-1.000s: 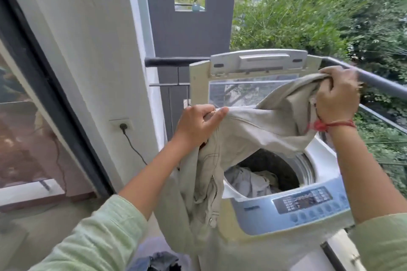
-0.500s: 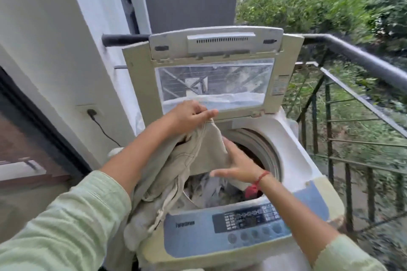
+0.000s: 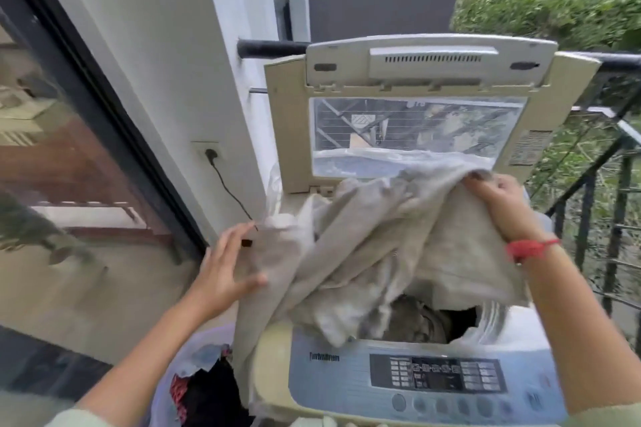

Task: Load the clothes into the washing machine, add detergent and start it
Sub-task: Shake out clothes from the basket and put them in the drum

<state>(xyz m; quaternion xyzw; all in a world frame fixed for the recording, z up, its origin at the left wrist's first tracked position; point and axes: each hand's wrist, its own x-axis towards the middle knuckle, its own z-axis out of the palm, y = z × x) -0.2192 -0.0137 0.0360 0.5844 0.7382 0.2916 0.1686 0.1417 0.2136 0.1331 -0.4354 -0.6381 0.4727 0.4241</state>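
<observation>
A top-loading washing machine (image 3: 350, 378) stands with its lid (image 3: 430, 79) raised upright. A beige garment (image 3: 374, 239) is spread over the drum opening and hangs down the machine's left side. My right hand (image 3: 499, 204) grips the garment's upper right part near the lid. My left hand (image 3: 225, 263) is at the garment's left edge with fingers spread, touching the cloth without a clear grip. Other clothes (image 3: 416, 322) lie inside the drum beneath the garment.
A laundry basket (image 3: 194, 350) with dark and red clothes sits at the machine's lower left. A wall socket with a black cable (image 3: 211, 154) is on the white wall. A black balcony railing (image 3: 617, 183) runs behind and to the right. A glass door is at left.
My right hand has taken hold of the garment and lifted it toward the lid. My left hand let go of it and moved down to its left edge.
</observation>
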